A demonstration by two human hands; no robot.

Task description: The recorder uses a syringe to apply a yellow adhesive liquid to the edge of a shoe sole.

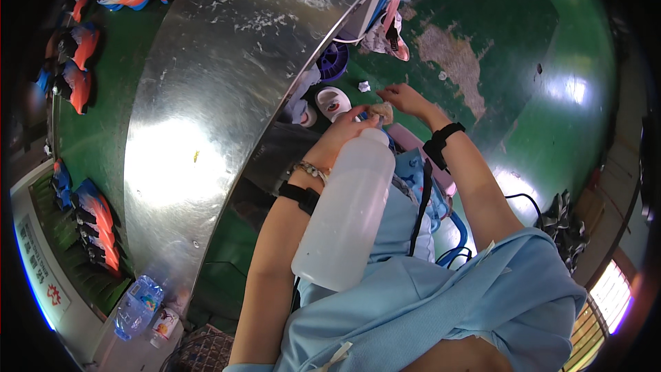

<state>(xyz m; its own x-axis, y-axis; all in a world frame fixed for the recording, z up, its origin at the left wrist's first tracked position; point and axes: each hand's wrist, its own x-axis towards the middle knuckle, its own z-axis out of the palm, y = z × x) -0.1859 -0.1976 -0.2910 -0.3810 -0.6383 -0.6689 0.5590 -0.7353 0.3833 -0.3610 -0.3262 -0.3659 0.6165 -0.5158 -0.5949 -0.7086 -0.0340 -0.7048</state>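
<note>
A large translucent white plastic bottle (344, 210) fills the middle of the view, its narrow neck pointing away from me. Just behind that neck is my left hand (348, 129), partly covered by the bottle. Its fingers are closed on a small tan, rough-looking piece (382, 111); whether they also touch the bottle cannot be made out. To the right, my right hand (407, 100) has its fingers bent and pressed together close to the tan piece. Anything between those fingertips is too small to tell. A white shoe (333, 103) lies beyond my left hand.
A shiny metal table (206, 83) with white residue runs along my left. Orange and black shoes (96, 224) line its far side. A clear plastic bottle (140, 306) stands at its near end. Ahead are a purple spool (334, 62) and another shoe (396, 34).
</note>
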